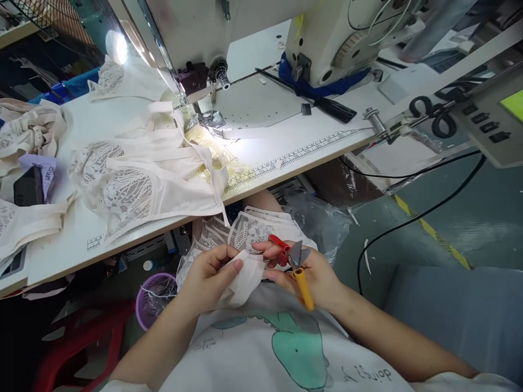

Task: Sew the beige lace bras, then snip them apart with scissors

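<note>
Over my lap, my left hand [214,275] is closed in a pinch on a cream lace bra [245,280], thumb on top of its smooth fabric edge. My right hand [316,277] holds a pair of small scissors [297,256] with one red and one orange handle. Their grey blades lie across the palm, pointing away from the fabric. The fingertips of that hand reach the bra's right edge; whether they also pinch it I cannot tell. More white lace [257,226] is draped over my lap behind both hands.
A sewing machine [218,76] stands on the white table [261,163], its needle area lit. Several lace bras [134,185] lie left of it, near a black phone [28,188]. A screwdriver [335,109] lies behind. Below are a purple basket [141,307] and red stool [110,332].
</note>
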`<state>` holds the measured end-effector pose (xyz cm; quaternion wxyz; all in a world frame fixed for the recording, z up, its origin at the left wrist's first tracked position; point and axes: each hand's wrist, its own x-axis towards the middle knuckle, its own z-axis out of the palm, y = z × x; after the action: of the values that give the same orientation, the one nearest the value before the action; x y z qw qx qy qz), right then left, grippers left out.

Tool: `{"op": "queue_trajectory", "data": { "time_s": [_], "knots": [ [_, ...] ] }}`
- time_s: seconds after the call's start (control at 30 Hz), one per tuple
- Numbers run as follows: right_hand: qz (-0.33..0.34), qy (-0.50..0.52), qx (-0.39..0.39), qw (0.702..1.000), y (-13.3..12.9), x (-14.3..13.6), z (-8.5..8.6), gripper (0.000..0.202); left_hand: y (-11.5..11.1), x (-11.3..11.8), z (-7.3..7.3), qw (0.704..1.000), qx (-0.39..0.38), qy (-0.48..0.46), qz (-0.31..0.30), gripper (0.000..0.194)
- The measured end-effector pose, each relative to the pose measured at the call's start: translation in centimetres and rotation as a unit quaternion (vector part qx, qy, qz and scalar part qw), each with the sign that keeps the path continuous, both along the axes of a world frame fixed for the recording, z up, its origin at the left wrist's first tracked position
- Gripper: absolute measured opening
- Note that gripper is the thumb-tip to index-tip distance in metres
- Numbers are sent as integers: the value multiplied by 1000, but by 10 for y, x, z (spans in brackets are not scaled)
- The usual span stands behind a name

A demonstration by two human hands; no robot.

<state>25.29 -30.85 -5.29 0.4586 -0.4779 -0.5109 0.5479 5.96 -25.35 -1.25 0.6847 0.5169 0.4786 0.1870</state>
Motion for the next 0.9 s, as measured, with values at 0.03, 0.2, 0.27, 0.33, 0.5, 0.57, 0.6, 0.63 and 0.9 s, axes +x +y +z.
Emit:
{"op": "queue_trajectory", "data": {
  "time_s": [0.03,0.2,0.27,0.33,0.5,0.57,0.6,0.63,0.9],
  "knots": [
    [7,12,-8,1000,0,0,0,23,1,-1,0,1000,11,4,-8,27],
    [48,38,-29,998,5,-6,7,14,4,-6,6,989,112,53,-79,23],
    [50,33,-7,998,8,-8,14,14,7,-7,13,976,170,80,-107,21],
    [41,22,19,999,12,-7,23,14,11,-6,22,960,230,100,-126,18],
    [8,-8,93,996,23,-5,50,16,23,2,56,919,357,118,-120,14],
    [-4,-16,115,993,27,-5,62,17,25,5,70,909,388,115,-98,13],
    [-11,-21,123,992,27,-4,68,18,26,6,76,906,400,110,-85,13],
    [-20,-27,132,991,27,-4,73,20,25,8,80,903,410,100,-74,13],
    [-92,-78,93,988,15,1,72,20,16,16,66,975,188,-116,29,14]
  ]
}}
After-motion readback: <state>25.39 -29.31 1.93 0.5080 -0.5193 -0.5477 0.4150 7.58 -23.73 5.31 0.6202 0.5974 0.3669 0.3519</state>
